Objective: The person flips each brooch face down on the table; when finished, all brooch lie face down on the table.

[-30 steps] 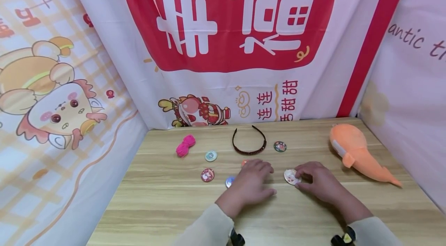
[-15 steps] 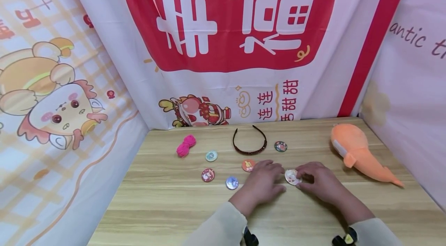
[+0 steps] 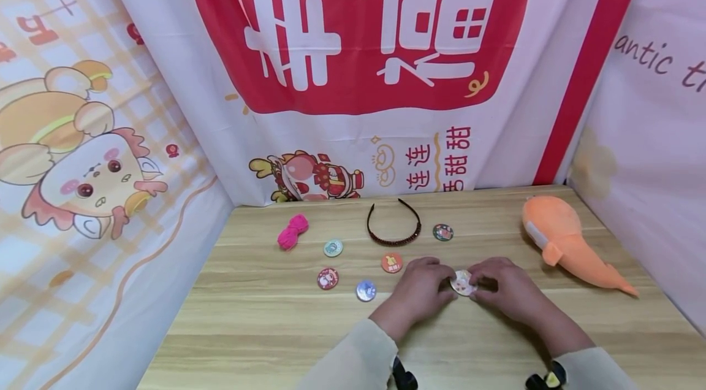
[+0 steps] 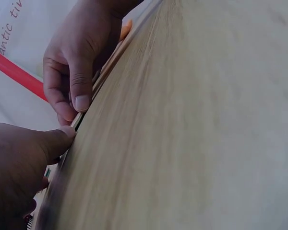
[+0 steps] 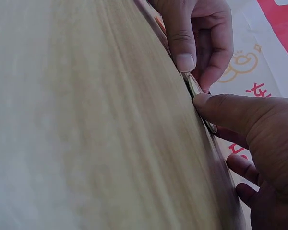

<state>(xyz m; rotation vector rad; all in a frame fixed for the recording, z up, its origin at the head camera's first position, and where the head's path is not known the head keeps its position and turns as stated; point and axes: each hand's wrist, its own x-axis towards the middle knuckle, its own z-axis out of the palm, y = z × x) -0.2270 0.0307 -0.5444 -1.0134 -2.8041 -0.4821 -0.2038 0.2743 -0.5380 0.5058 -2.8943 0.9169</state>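
Grip: clamped on the white badge (image 3: 462, 284) from both sides, left hand (image 3: 421, 290) at its left rim, right hand (image 3: 504, 287) at its right.
Tabletop (image 3: 231, 341): best to work low over it, so a slip would do little harm.
Hands: light, matched pressure should serve, fingertips at the rim.
White badge: right of the orange badge (image 3: 392, 263); only the head view shows its printed face.
Thin edge: plain in the right wrist view, by the right thumb (image 5: 203, 99); whether it is lifted, I cannot tell.
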